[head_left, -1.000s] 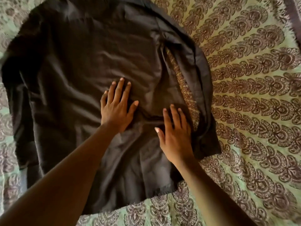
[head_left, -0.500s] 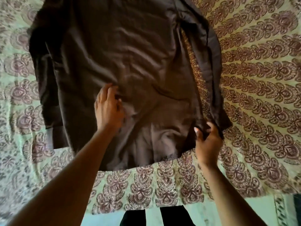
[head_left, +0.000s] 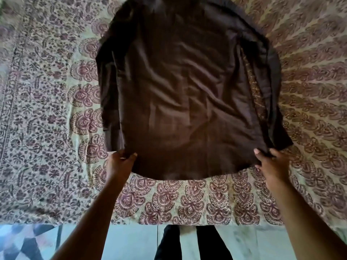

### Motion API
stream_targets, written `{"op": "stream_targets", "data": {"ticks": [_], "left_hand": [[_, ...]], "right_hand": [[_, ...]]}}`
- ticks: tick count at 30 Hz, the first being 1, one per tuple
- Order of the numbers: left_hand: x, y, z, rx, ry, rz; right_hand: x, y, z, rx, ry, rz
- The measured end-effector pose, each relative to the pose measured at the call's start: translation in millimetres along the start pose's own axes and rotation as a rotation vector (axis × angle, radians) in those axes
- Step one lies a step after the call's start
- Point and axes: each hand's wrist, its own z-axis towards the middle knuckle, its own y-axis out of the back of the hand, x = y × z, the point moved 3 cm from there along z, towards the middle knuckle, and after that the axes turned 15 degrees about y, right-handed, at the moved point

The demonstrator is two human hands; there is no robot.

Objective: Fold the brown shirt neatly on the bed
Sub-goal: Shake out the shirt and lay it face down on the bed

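Observation:
The brown shirt (head_left: 184, 94) lies spread flat on the patterned bedspread (head_left: 47, 128), collar end far from me, hem toward me. Both sleeves run down along its sides. My left hand (head_left: 120, 162) pinches the hem's left corner, thumb on top of the cloth. My right hand (head_left: 270, 162) grips the hem's right corner near the right sleeve's cuff (head_left: 281, 141). The cloth between my hands is fairly taut, with light wrinkles across the back.
The bed's near edge (head_left: 169, 224) runs across the bottom of the view. Below it are a pale floor and my dark trouser legs (head_left: 193, 243). Patterned bedspread surrounds the shirt on all sides.
Both hands left the middle of the shirt and moved down and apart to the hem corners, which they now grip. The shirt has been drawn flatter and sits farther from the bed's edge.

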Motion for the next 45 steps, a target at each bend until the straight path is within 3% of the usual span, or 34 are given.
{"op": "stream_targets", "data": {"ticks": [2,4,7,10,12,16,20,22,25,27,29,30,31,33,35,37,38,42,45], "left_hand": [[-2.5,0.6,-7.4,0.135,0.067,-0.395],[-1.0,-4.8,-10.9,0.382,0.243,-0.751],[-0.9,-8.0,-13.6,0.620,0.430,-1.026],[-1.5,-8.2,-6.1,0.631,0.479,-1.313],[-0.9,-11.6,0.1,0.599,0.511,-1.327],[-1.4,-5.6,3.3,0.448,0.407,-1.059],[-1.2,29.4,-6.2,-0.283,0.080,-0.376],[-2.3,34.7,-3.9,-0.387,-0.003,-0.256],[1.9,28.2,14.0,-0.323,-0.003,-0.166],[1.1,22.4,16.0,-0.403,0.003,-0.006],[-12.2,17.2,9.7,-0.532,-0.108,0.128],[-23.6,11.5,7.2,-0.535,-0.240,0.154],[-37.8,4.1,4.2,-0.486,-0.389,0.191],[-61.5,-19.9,8.1,-0.276,-0.625,0.331],[-71.7,-42.6,18.2,-0.036,-0.658,0.508],[-60.7,-51.8,29.5,0.024,-0.594,0.667],[-48.7,-49.7,32.9,0.000,-0.569,0.702],[-8.2,-23.4,28.1,-0.080,-0.458,0.672],[-14.1,-17.5,15.8,-0.152,-0.442,0.632]], "right_hand": [[-2.8,-3.7,-0.3,0.002,-0.143,0.200],[1.3,-7.1,-2.4,0.016,-0.245,0.362],[4.8,-8.7,-5.0,0.025,-0.260,0.426],[3.3,-8.5,-6.1,-0.012,-0.235,0.430],[2.4,-8.1,-5.3,-0.037,-0.230,0.432],[-2.8,-2.8,-6.7,-0.084,-0.232,0.395],[-12.3,4.7,-6.9,-0.135,-0.247,0.186],[-19.7,1.2,-3.2,-0.153,-0.270,0.057],[-19.0,-7.0,-2.1,-0.236,-0.252,-0.167],[-4.2,-13.8,-10.9,-0.315,-0.178,-0.390],[24.5,-26.9,-28.5,-0.383,0.034,-0.594],[39.7,-38.6,-35.4,-0.405,0.247,-0.666],[57.3,-57.6,-43.9,-0.372,0.481,-0.704],[65.1,-110.5,-52.0,-0.104,0.833,-0.699],[60.1,-161.9,-60.0,0.274,0.957,-0.739],[42.2,-184.6,-68.3,0.506,0.938,-0.889],[30.0,-178.3,-71.2,0.509,0.887,-0.945],[-19.0,-101.2,-85.4,0.281,0.567,-1.034],[-21.6,-74.3,-87.8,0.174,0.419,-0.978]]}}
